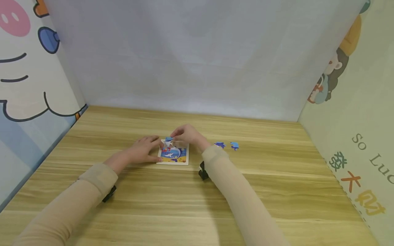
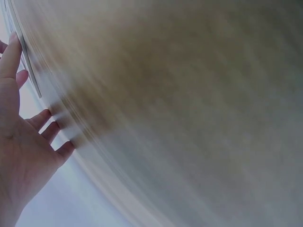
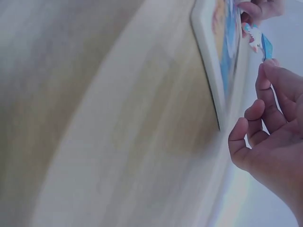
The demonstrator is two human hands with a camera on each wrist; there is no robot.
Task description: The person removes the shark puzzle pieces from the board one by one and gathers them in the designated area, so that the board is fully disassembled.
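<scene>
A square jigsaw puzzle in a white-rimmed tray (image 1: 173, 163) lies on the table, its picture showing a blue dolphin over yellow sand. My right hand (image 1: 188, 134) pinches a blue jigsaw piece (image 1: 168, 139) between thumb and forefinger above the tray's upper part. In the right wrist view that piece (image 3: 267, 48) stands tilted at the fingertips, and the other fingers curl loosely. My left hand (image 1: 142, 151) rests at the tray's left side, thumb and forefinger spread along the rim. The left wrist view shows its other fingers (image 2: 65, 150) touching the table.
Two loose blue jigsaw pieces, one (image 1: 220, 145) beside the right wrist and another (image 1: 234, 146) farther right, lie on the wooden table (image 1: 277, 171). A pale cloth wall (image 1: 197, 61) rises behind the table. Printed panels stand at both sides.
</scene>
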